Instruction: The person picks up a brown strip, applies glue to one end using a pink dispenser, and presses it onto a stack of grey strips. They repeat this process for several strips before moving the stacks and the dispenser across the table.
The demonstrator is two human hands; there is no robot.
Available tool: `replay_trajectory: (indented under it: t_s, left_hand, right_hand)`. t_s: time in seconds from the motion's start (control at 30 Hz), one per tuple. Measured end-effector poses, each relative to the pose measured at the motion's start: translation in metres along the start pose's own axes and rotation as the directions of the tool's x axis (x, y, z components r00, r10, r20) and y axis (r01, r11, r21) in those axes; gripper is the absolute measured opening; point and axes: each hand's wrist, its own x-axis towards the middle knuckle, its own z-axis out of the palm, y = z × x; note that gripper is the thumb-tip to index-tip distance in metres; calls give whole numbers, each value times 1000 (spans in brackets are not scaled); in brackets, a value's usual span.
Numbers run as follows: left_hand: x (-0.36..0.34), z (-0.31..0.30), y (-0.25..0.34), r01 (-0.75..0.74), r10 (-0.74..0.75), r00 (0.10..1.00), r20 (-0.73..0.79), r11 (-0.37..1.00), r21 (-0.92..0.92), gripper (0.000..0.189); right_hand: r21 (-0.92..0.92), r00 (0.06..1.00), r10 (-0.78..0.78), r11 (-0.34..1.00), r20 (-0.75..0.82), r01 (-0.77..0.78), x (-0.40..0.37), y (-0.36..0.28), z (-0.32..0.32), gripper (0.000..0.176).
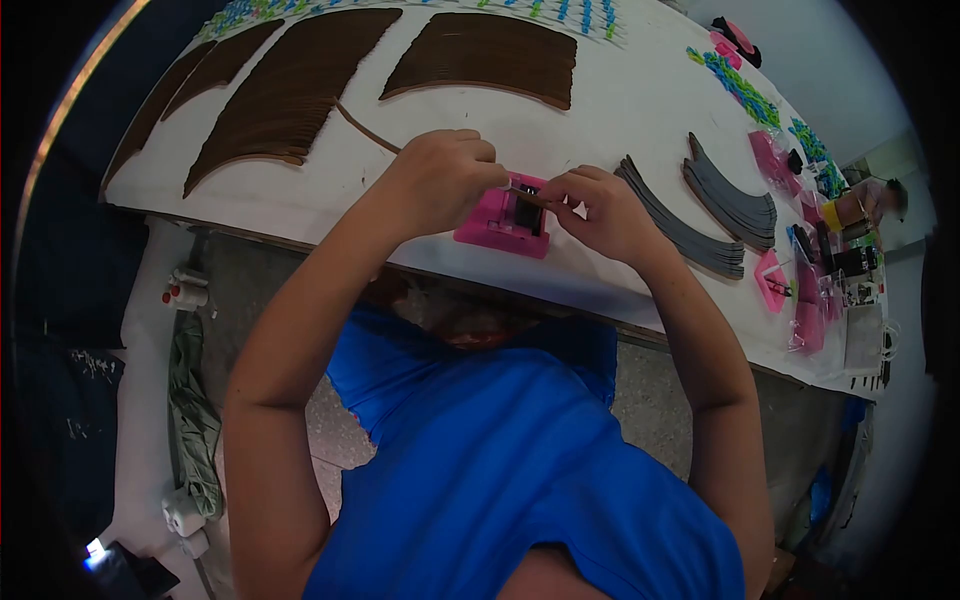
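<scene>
A thin brown strip (366, 131) runs from the upper left into my left hand (445, 180), whose fingers are closed around it. Its other end shows between my hands, over a pink device (500, 228) with a dark middle part. My right hand (598, 208) pinches the strip at the device's right side. The device lies near the table's front edge, partly covered by my fingers. Behind my hands is a wide stack of brown strips (485, 58); another brown stack (290, 95) lies to the left, close to the strip's far end.
Two fanned bundles of grey strips (680, 222) lie right of my hands on the white table (620, 120). Farther right are a pink piece (771, 280), pink packets and green-blue items (740, 85). Another person (868, 205) is at the far right.
</scene>
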Motion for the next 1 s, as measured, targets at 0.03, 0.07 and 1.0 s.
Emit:
replay_trajectory:
  t_s: [0.03,0.07,1.0]
  left_hand:
    - [-2,5,1,8,-9,1000,-29,1000,-30,14]
    - [-3,9,1,16,-19,998,-59,998,-61,17]
    - [-2,27,10,35,-46,996,-77,990,-139,23]
  right_hand:
    - [2,1000,-13,1000,-7,13,-2,3,0,25]
    - [4,1000,-27,1000,-15,27,-4,5,-1,28]
    - [-10,998,46,999,-40,-47,-58,25,-31,24]
